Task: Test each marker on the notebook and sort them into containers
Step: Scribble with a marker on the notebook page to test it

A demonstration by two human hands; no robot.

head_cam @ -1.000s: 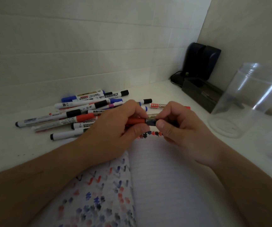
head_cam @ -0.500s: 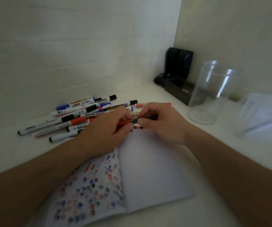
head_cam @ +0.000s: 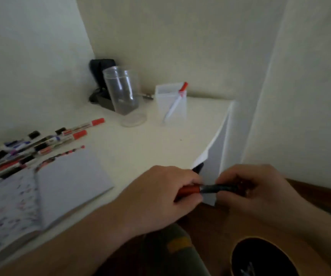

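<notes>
Both hands hold one marker [head_cam: 210, 189] level over the near right corner of the desk [head_cam: 160, 140], its long axis running left to right between them: the left hand [head_cam: 160, 194] has its fingers curled round the red end, the right hand [head_cam: 256, 190] grips the dark barrel. The square container [head_cam: 171, 103], already holding one red-capped marker [head_cam: 175, 102], and the clear jar [head_cam: 123, 92] stand well ahead, nearer the right hand, I'd judge. Labels on the marker pile [head_cam: 41, 144] beside the notebook [head_cam: 41, 194] are too blurred to read.
</notes>
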